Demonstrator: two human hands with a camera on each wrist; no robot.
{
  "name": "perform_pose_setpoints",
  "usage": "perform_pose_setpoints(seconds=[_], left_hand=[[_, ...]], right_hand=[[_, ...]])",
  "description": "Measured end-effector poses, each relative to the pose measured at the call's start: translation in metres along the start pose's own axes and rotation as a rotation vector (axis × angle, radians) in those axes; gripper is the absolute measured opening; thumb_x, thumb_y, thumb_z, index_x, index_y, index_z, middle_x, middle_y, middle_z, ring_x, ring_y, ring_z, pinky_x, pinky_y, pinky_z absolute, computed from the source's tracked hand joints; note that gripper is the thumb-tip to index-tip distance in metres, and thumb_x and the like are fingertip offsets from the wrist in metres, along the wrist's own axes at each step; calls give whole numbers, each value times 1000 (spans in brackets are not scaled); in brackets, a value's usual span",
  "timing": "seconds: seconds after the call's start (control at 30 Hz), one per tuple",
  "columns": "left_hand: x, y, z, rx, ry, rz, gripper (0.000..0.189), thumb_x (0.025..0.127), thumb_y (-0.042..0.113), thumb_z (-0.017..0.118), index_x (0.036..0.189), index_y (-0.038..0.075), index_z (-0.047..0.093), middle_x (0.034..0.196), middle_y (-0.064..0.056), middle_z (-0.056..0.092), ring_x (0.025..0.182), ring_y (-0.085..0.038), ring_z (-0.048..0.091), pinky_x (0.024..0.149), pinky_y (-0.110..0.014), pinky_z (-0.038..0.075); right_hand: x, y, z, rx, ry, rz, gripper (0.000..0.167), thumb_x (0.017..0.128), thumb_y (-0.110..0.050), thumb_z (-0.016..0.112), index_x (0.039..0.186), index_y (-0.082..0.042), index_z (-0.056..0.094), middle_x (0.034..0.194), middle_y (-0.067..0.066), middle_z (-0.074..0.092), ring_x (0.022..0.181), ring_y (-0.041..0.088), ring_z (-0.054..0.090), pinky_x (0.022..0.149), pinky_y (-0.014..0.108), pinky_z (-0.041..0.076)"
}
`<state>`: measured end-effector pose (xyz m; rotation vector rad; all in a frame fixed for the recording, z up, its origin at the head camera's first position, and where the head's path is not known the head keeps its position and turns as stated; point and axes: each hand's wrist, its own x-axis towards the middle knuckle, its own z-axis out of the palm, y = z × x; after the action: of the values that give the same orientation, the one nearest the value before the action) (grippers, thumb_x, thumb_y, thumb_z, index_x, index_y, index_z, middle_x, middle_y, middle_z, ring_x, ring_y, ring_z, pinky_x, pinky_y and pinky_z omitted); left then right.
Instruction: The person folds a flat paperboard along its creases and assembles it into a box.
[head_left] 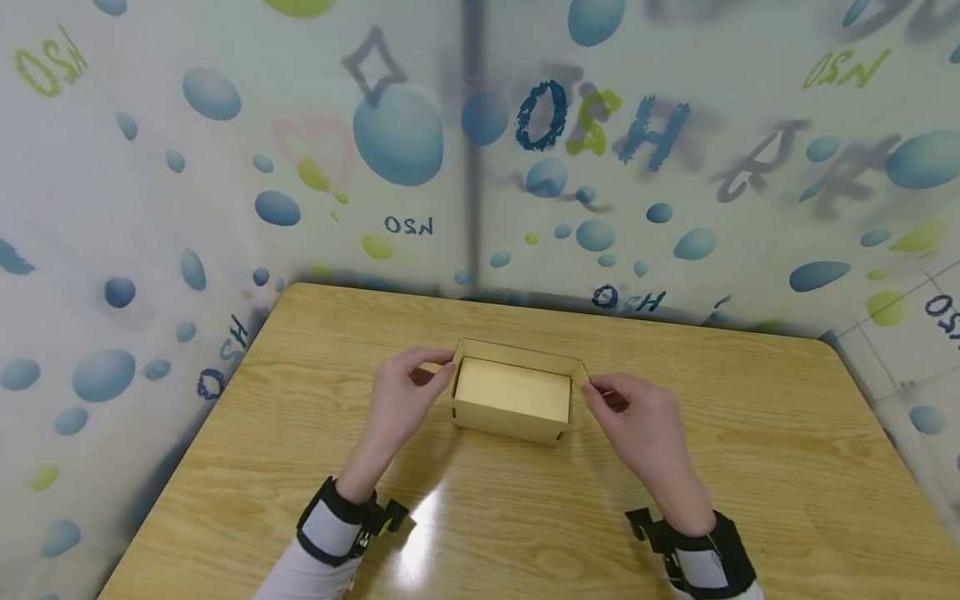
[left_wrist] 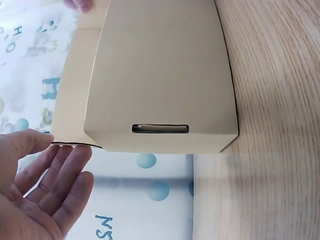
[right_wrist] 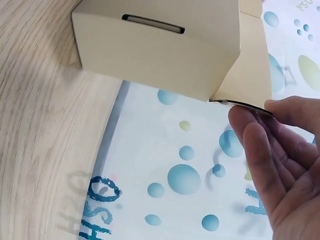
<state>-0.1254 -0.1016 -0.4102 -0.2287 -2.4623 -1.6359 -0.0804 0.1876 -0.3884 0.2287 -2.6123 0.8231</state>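
A small tan cardboard box [head_left: 504,420] stands on the wooden table, with its top raised at the back and several flaps around it. My left hand [head_left: 397,396] pinches the edge of the left side flap between thumb and fingers; the left wrist view shows this flap [left_wrist: 72,117] above my fingertips. On the other side, my right hand [head_left: 643,421] pinches the right side flap [right_wrist: 247,82] the same way. A narrow slot [left_wrist: 160,128] shows in the box's front wall in the left wrist view. The box's inner floor is hidden in both wrist views.
The wooden table [head_left: 757,433] reaches out on both sides of the box. Behind it hangs a pale curtain [head_left: 300,167] printed with blue and green drops and letters. Black straps with small cameras [head_left: 382,521] are worn on both wrists.
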Motion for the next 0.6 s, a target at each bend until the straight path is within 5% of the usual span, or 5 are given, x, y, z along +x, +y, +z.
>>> perform_pose_setpoints(seconds=[0.3,0.6], left_hand=[[-2,4,0,-3,-17,-27,19,96,13,76,114,6,81,113,-14,82,74,-19,76,61,-19,55],[-3,7,0,-32,-38,-44,22,96,12,75,117,3,79,110,-17,81,76,-34,78,57,-18,51]], right_hand=[[5,-9,2,69,-64,165,15,96,-12,76,105,-1,82,94,17,82,75,25,77,66,35,65],[7,-12,4,119,-73,263,16,96,-15,76,105,-3,82,95,16,82,77,24,77,63,17,56]])
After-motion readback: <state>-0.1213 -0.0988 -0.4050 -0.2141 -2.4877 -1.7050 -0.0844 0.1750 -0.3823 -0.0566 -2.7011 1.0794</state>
